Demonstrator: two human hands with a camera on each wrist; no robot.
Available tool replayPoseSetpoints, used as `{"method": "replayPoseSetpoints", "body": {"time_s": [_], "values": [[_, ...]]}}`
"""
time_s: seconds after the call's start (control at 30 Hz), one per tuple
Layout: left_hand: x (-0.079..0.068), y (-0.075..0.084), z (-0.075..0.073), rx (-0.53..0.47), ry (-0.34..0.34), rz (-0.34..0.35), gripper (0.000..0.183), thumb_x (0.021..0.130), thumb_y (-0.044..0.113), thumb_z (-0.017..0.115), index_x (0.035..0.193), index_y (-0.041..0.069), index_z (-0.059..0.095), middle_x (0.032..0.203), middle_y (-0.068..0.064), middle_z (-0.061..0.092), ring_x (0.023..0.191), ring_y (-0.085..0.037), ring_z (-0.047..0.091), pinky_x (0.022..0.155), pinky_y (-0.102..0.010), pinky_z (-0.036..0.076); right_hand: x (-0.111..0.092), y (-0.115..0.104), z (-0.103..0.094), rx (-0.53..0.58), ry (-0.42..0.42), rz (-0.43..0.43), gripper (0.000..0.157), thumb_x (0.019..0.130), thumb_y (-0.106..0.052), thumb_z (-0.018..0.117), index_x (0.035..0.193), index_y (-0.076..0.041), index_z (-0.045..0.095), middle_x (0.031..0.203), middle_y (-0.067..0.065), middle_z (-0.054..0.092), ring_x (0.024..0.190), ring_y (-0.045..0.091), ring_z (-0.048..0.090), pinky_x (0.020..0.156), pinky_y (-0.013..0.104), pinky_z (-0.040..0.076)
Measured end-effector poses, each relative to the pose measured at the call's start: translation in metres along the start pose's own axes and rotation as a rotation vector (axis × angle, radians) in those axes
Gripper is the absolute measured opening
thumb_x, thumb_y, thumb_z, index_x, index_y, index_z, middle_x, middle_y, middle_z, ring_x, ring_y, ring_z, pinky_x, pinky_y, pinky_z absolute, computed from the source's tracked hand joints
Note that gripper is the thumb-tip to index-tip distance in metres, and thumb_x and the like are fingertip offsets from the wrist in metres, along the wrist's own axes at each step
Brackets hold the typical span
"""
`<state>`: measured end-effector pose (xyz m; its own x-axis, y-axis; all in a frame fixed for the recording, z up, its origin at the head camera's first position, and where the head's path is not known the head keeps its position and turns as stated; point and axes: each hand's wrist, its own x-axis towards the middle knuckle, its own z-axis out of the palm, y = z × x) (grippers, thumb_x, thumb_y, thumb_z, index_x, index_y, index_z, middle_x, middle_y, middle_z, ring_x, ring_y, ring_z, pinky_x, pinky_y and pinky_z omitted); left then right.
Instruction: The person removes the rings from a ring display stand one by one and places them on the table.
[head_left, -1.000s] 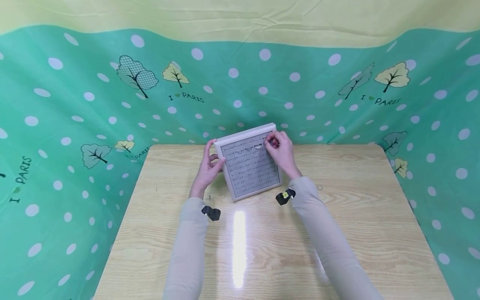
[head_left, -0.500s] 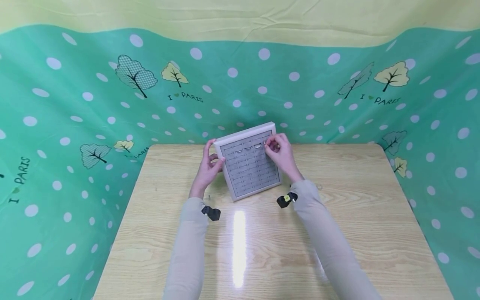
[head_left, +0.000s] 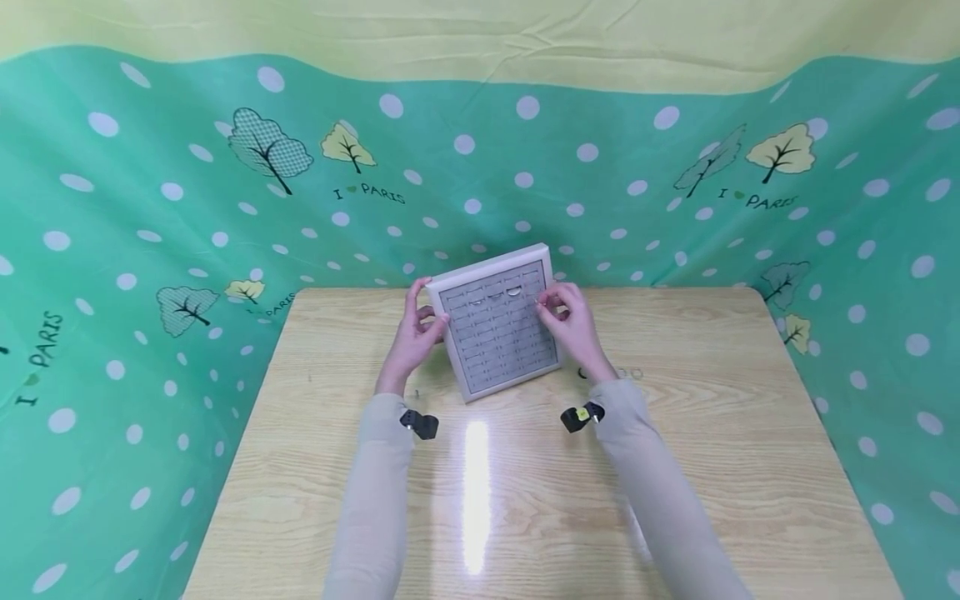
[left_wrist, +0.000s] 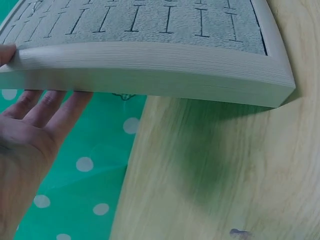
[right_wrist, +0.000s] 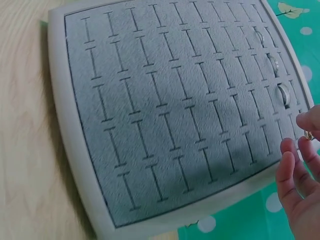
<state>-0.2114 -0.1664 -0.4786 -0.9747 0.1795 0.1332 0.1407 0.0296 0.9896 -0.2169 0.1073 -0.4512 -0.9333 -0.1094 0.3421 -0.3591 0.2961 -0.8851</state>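
A ring display tray (head_left: 501,333) with a pale frame and grey slotted foam stands tilted, its lower edge at the table. My left hand (head_left: 410,337) grips its upper left side, thumb on the front and fingers behind. In the right wrist view, three rings sit in slots at the tray's top: one ring (right_wrist: 284,95), a thinner ring (right_wrist: 272,65) and a farther ring (right_wrist: 259,36). My right hand (head_left: 573,325) pinches a small gold-coloured ring (right_wrist: 308,134) between thumb and forefinger, just off the tray's upper right side. Fingers partly hide that ring.
Several small rings (head_left: 636,374) lie on the wooden table (head_left: 697,450) right of the tray, partly behind my right wrist. A tiny object (head_left: 417,393) lies left of the tray. A green dotted curtain (head_left: 480,183) hangs close behind.
My right hand has drawn away from the tray's top right corner, downward and to the right, with the ring pinched. More slots show there. My left hand keeps its hold on the tray.
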Motion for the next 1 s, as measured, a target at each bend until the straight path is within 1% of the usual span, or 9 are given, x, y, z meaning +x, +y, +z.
{"method": "replayPoseSetpoints", "body": {"time_s": [0.17,0.27,0.37,0.47,0.57,0.63,0.8,0.9,1.0], "values": [[0.003,0.006,-0.002,0.033,-0.012,0.003,0.067,0.094,-0.005,0.053,0.148,0.012,0.017,0.115,-0.033,0.054,0.092,-0.041,0.063,0.076,-0.051,0.057,-0.010,0.004,-0.007,-0.004,0.007,0.030,0.008,0.084,0.013,0.062,0.091,0.013,0.059,0.106,0.029,0.053,0.089,0.044,0.057,0.066,0.033,0.047],[0.006,0.009,-0.003,0.059,0.005,0.005,0.066,0.092,-0.009,0.055,0.146,0.009,0.021,0.114,-0.033,0.054,0.096,-0.044,0.061,0.076,-0.048,0.057,-0.016,0.007,-0.010,-0.006,0.006,0.059,0.007,0.085,0.013,0.061,0.092,0.014,0.059,0.105,0.029,0.053,0.090,0.045,0.057,0.066,0.035,0.048],[0.009,0.012,-0.003,0.076,0.016,0.020,0.065,0.089,-0.012,0.055,0.144,0.006,0.024,0.117,-0.030,0.052,0.102,-0.043,0.058,0.081,-0.045,0.056,-0.023,0.012,-0.014,-0.008,0.003,0.078,0.007,0.085,0.011,0.061,0.092,0.014,0.059,0.105,0.029,0.053,0.090,0.045,0.056,0.066,0.031,0.048],[0.011,0.013,-0.002,0.081,0.015,0.034,0.065,0.088,-0.014,0.054,0.143,0.005,0.026,0.119,-0.027,0.049,0.104,-0.042,0.055,0.086,-0.042,0.054,-0.029,0.020,-0.017,-0.014,0.002,0.069,0.007,0.085,0.010,0.061,0.091,0.013,0.059,0.104,0.029,0.053,0.087,0.042,0.057,0.064,0.024,0.047],[0.011,0.013,-0.001,0.074,0.017,0.034,0.065,0.088,-0.015,0.053,0.144,0.005,0.027,0.120,-0.027,0.049,0.103,-0.040,0.055,0.086,-0.040,0.052,-0.035,0.031,-0.019,-0.026,0.006,0.036,0.006,0.085,0.010,0.061,0.090,0.012,0.059,0.103,0.028,0.053,0.084,0.037,0.057,0.062,0.021,0.047],[0.010,0.013,-0.001,0.062,0.019,0.033,0.064,0.089,-0.015,0.053,0.144,0.004,0.027,0.120,-0.028,0.049,0.103,-0.041,0.055,0.085,-0.040,0.052,-0.039,0.044,-0.021,-0.029,0.011,0.032,0.005,0.085,0.010,0.062,0.090,0.010,0.060,0.104,0.025,0.054,0.083,0.033,0.057,0.061,0.021,0.047],[0.011,0.012,-0.001,0.033,0.021,0.013,0.060,0.093,-0.009,0.052,0.145,0.007,0.027,0.122,-0.029,0.050,0.105,-0.042,0.056,0.083,-0.041,0.054,-0.049,0.076,-0.025,-0.059,0.022,0.094,0.006,0.086,0.006,0.065,0.092,0.005,0.063,0.105,0.017,0.055,0.085,0.024,0.058,0.062,0.020,0.048],[0.012,0.008,-0.002,0.021,0.026,-0.002,0.057,0.096,-0.003,0.052,0.145,0.010,0.027,0.121,-0.028,0.051,0.104,-0.039,0.058,0.081,-0.040,0.056,-0.056,0.081,-0.029,-0.050,0.032,0.116,0.006,0.087,0.005,0.065,0.092,0.006,0.063,0.105,0.019,0.056,0.086,0.027,0.058,0.061,0.021,0.048],[0.015,-0.001,-0.005,-0.014,0.034,-0.013,0.057,0.097,-0.002,0.052,0.146,0.012,0.029,0.120,-0.027,0.052,0.101,-0.035,0.059,0.079,-0.039,0.056,-0.062,0.073,-0.033,-0.042,0.037,0.118,0.005,0.086,0.008,0.064,0.090,0.010,0.061,0.105,0.025,0.056,0.085,0.035,0.058,0.061,0.024,0.048]]}}
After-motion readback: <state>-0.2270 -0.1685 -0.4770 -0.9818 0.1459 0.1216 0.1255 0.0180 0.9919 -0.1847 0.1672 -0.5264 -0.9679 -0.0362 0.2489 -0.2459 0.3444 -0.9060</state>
